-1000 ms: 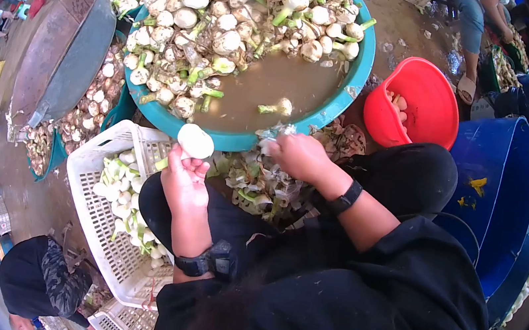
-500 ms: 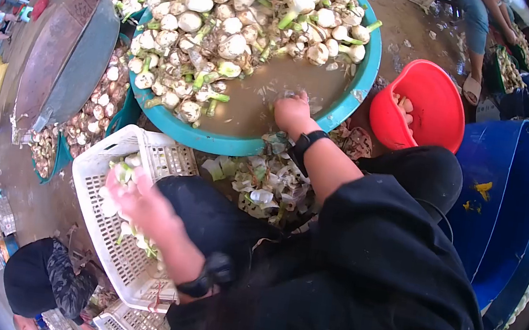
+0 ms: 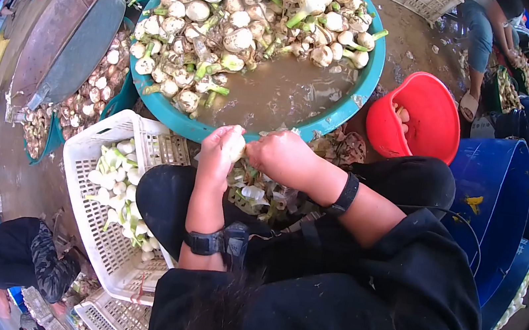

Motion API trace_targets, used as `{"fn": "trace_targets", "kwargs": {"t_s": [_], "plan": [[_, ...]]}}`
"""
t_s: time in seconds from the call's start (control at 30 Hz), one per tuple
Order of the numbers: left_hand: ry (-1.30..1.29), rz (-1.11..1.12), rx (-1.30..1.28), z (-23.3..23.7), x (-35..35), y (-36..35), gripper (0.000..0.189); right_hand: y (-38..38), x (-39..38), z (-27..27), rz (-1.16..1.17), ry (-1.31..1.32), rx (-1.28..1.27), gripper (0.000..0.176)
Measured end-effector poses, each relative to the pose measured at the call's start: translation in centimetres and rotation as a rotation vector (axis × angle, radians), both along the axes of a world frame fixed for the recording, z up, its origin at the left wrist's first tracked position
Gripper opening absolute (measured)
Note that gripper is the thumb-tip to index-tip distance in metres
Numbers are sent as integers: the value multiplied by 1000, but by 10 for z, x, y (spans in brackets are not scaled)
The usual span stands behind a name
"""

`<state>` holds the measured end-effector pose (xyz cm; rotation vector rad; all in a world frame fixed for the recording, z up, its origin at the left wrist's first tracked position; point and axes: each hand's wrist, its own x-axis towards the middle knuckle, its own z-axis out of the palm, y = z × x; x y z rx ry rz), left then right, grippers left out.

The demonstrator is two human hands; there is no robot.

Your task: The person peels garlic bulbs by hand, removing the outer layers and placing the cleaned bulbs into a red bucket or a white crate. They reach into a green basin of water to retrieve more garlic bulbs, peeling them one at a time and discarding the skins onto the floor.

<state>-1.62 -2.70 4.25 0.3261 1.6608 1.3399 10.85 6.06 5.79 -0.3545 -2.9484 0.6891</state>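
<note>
My left hand [image 3: 215,156] is closed around a pale garlic bulb [image 3: 235,146], held just over the near rim of the teal tub [image 3: 183,120]. My right hand [image 3: 283,158] meets it from the right, its fingers pinched on the bulb's brownish end; anything else inside that fist is hidden. Garlic bulbs [image 3: 238,38] with cut green stems are heaped in the tub, beside brown water [image 3: 280,97]. Cleaner white garlic bulbs [image 3: 122,183] lie in a white plastic crate [image 3: 84,191] to my left. Below my hands is a pile of peeled skins [image 3: 260,198].
A red basin [image 3: 440,125] with a few brownish items stands right of the tub. Blue barrels [image 3: 481,193] line the right side. A metal wheelbarrow [image 3: 61,31] is at upper left. Other people work at lower left [image 3: 19,253] and upper right [image 3: 478,39].
My right hand has come out of the tub water toward me. My left hand has moved from above the crate to meet it, and a garlic bulb is now between them.
</note>
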Motion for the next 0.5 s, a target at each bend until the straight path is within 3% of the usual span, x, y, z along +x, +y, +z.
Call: {"fn": "trace_targets", "kwargs": {"t_s": [0.13,0.2,0.23,0.33,0.37,0.4,0.47,0.5], "plan": [[-244,-89,16,-1,-6,-3,25,0,0,-15,-147,79,-86,13],[-248,-101,59,-2,-4,-2,26,3,-1,-15,-524,-18,-970,17],[-250,-107,98,-1,-2,-1,28,6,-1,-14,-625,-127,-1185,21],[-40,-104,157,-1,1,1,35,-6,2,-11,-590,41,-1266,23],[-40,-106,155,-1,3,2,35,-10,6,-8,-458,205,-1094,19],[-67,-45,78,1,5,4,41,-11,7,-10,-459,205,-1096,19],[-94,14,1,2,5,4,48,-14,6,-19,-335,294,-290,14],[-136,-176,-157,2,-1,1,54,-14,5,-22,-335,297,-289,14]]}}
